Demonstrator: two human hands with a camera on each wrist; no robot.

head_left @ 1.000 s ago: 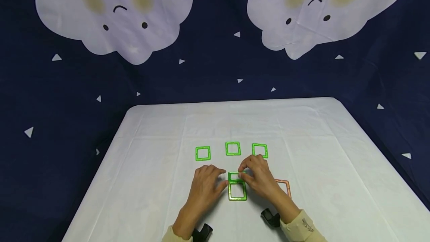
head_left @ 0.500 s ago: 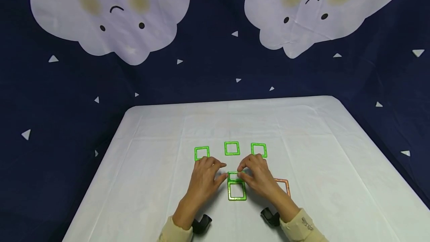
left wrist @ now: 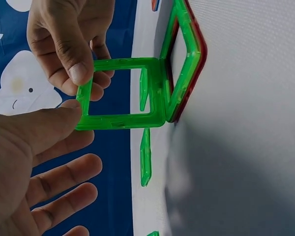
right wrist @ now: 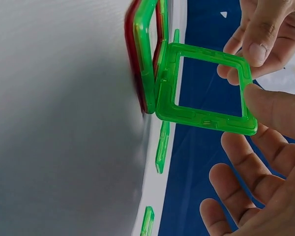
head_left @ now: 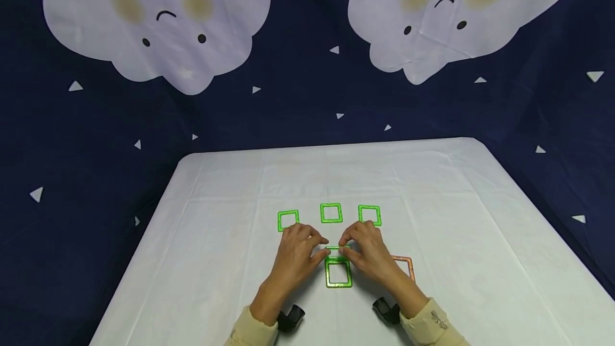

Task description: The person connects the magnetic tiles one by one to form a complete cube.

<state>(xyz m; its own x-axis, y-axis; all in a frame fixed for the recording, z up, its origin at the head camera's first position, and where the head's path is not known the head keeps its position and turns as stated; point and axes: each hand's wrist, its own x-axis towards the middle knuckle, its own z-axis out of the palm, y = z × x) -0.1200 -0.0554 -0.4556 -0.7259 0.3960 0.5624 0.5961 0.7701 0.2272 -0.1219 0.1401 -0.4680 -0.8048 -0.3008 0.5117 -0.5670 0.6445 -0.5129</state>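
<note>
A green square magnetic tile (left wrist: 123, 121) stands upright, its lower edge along the far edge of a flat green tile (head_left: 338, 285). Beneath that flat one shows a red tile (right wrist: 132, 54) of matching shape. My left hand (head_left: 298, 252) pinches one upper corner of the upright tile between thumb and finger. At the opposite upper corner, my right hand (head_left: 367, 250) pinches it too. The other fingers of both hands spread loosely beside it. From the head view, the hands cover part of the upright tile.
Three green tiles lie in a row farther back: a left tile (head_left: 288, 211), a middle tile (head_left: 331, 221) and a right tile (head_left: 369, 207). An orange tile (head_left: 411, 268) is partly hidden by the right forearm. White cloth (head_left: 216, 260) covers the table; a dark blue cloud-print backdrop (head_left: 307, 68) stands behind.
My left hand has moved up and right from beside the tile and now pinches its corner. The right hand keeps its hold, and the tiles stay in place.
</note>
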